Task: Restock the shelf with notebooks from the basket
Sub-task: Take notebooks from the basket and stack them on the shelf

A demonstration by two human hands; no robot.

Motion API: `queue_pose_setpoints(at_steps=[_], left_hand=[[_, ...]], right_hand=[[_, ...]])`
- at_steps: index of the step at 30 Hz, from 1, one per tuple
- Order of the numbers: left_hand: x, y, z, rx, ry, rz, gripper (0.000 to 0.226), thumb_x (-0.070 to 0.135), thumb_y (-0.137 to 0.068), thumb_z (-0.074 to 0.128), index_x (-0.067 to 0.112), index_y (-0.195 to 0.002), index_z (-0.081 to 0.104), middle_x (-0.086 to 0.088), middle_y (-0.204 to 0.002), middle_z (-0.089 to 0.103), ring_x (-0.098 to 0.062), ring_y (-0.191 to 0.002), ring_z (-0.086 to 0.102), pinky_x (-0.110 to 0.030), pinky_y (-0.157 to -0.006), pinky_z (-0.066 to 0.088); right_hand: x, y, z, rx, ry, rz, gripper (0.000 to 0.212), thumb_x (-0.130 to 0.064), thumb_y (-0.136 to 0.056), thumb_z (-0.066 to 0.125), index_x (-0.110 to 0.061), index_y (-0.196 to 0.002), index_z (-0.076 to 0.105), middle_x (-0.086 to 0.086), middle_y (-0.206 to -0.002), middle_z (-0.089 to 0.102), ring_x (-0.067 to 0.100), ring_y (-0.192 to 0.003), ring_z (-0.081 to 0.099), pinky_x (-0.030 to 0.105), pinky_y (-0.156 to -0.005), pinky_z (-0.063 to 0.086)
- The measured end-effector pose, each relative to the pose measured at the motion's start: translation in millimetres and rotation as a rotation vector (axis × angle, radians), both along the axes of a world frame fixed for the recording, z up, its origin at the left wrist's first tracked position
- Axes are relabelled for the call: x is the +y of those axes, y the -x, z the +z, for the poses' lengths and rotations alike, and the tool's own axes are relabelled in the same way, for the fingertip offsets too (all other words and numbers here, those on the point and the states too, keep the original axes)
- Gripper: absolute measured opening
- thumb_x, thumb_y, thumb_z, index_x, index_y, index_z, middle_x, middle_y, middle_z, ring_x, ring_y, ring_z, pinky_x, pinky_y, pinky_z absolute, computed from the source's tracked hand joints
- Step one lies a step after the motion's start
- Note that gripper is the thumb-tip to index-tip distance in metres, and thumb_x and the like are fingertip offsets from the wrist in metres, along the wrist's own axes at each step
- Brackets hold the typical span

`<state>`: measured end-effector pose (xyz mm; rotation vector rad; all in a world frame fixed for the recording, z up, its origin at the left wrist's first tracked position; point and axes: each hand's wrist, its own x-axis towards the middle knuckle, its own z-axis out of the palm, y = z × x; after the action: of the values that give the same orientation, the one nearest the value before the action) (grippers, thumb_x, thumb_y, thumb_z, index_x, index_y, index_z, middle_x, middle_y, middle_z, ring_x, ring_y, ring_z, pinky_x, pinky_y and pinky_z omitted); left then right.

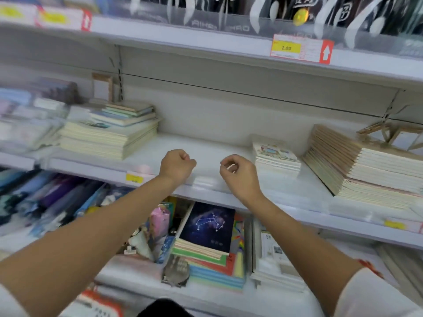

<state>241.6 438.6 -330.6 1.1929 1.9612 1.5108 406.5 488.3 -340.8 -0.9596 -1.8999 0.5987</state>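
The white middle shelf [206,152] has a bare gap at its centre. My left hand [177,165] hovers over the shelf's front edge with its fingers curled into a fist, holding nothing. My right hand [238,173] is beside it with fingers curled and nothing visible in them. A cream notebook stack [109,133] lies left of the gap. A small illustrated notebook stack [275,159] lies to the right, and a large leaning beige stack [366,165] lies further right. No basket is in view.
Below, the lower shelf holds a dark constellation-cover notebook [208,225] on a coloured stack, plus pencil cases [57,197] at left. The upper shelf carries a yellow price tag [286,48]. Small wooden frames [103,85] stand at the back.
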Motion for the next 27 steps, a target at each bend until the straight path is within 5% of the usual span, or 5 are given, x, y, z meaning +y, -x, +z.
queue_pose_setpoints(at_steps=[8, 13, 18, 23, 27], left_hand=[[-175, 99, -78, -0.056, 0.225, 0.241, 0.021, 0.008, -0.077, 0.061, 0.011, -0.062, 0.046, -0.011, -0.061, 0.042, -0.019, -0.062, 0.040, -0.030, -0.061, 0.033], [-270, 142, -137, -0.210, 0.346, 0.378, 0.021, 0.006, -0.081, 0.064, 0.008, -0.065, 0.050, -0.011, -0.063, 0.045, -0.024, -0.060, 0.041, -0.025, -0.056, 0.035], [-361, 175, -197, -0.337, 0.459, 0.555, 0.024, 0.007, -0.080, 0.066, 0.010, -0.060, 0.053, -0.006, -0.055, 0.045, -0.019, -0.050, 0.040, -0.021, -0.047, 0.030], [-431, 180, -261, -0.487, 0.602, 0.609, 0.020, 0.002, -0.086, 0.061, 0.004, -0.067, 0.053, -0.008, -0.058, 0.044, -0.021, -0.049, 0.036, -0.020, -0.045, 0.028], [-473, 176, -317, -0.626, 0.731, 0.683, 0.018, 0.005, -0.084, 0.065, -0.002, -0.070, 0.055, -0.012, -0.059, 0.051, -0.025, -0.049, 0.046, -0.024, -0.050, 0.036]], right_hand=[[-122, 126, -82, -0.147, 0.199, 0.351, 0.005, -0.007, -0.080, 0.067, -0.011, -0.081, 0.068, -0.005, -0.069, 0.060, 0.010, -0.066, 0.054, 0.028, -0.071, 0.047], [-188, 191, -149, -0.328, 0.355, 0.580, 0.004, -0.007, -0.083, 0.067, -0.009, -0.084, 0.070, 0.009, -0.084, 0.068, 0.016, -0.078, 0.059, 0.033, -0.076, 0.048], [-236, 226, -209, -0.557, 0.516, 0.720, 0.012, -0.015, -0.087, 0.067, -0.007, -0.097, 0.068, 0.006, -0.086, 0.063, 0.023, -0.076, 0.060, 0.038, -0.073, 0.049], [-282, 231, -263, -0.681, 0.594, 0.784, 0.013, -0.013, -0.086, 0.064, -0.015, -0.098, 0.066, 0.003, -0.100, 0.062, 0.022, -0.093, 0.062, 0.031, -0.075, 0.052], [-295, 231, -284, -0.844, 0.599, 0.826, 0.031, -0.018, -0.090, 0.061, -0.013, -0.121, 0.061, 0.004, -0.120, 0.058, 0.021, -0.107, 0.057, 0.024, -0.079, 0.044]])
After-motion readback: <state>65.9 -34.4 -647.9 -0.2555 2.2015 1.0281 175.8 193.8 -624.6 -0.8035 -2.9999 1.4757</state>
